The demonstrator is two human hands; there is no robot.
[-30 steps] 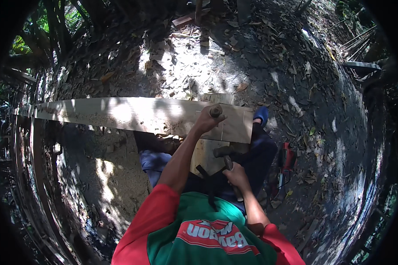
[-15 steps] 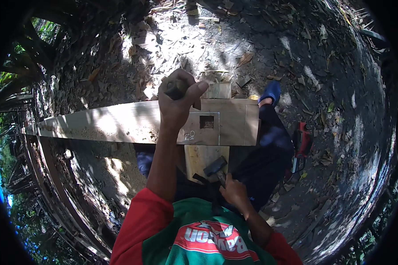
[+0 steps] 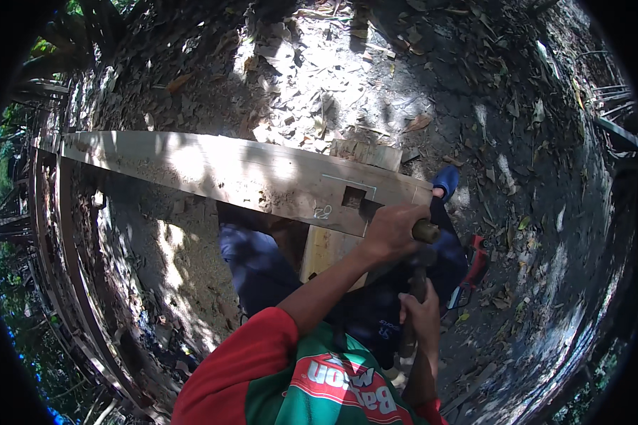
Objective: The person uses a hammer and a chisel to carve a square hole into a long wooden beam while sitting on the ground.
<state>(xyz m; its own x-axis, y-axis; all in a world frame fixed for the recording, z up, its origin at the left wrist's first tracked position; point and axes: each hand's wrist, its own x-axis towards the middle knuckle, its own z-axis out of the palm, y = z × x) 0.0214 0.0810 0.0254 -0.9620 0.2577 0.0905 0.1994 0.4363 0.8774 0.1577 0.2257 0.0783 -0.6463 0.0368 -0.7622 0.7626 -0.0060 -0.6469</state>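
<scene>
A long pale timber beam (image 3: 227, 166) lies across in front of me, with a square hole (image 3: 353, 197) and white marking lines near its right end. Over that end, my left hand (image 3: 393, 230) is closed round a chisel (image 3: 425, 231). The round butt of its wooden handle faces up, while its blade is hidden below the hand. My right hand (image 3: 422, 312) grips the handle of a hammer (image 3: 419, 280) upright, lower down and close to my right leg. The dark hammer head is just under the chisel handle's end in the view.
Wooden pieces beneath the beam show as a far block (image 3: 368, 154) and a near board (image 3: 326, 251) between my legs. A red and black tool (image 3: 478, 258) lies on the ground beyond my right leg. Dry leaves (image 3: 418, 123) and wood chips litter the soil.
My left hand has carried the chisel right and nearer, off the area left of the hole. My right hand has shifted right with the hammer, its head now turned up. The view has tilted.
</scene>
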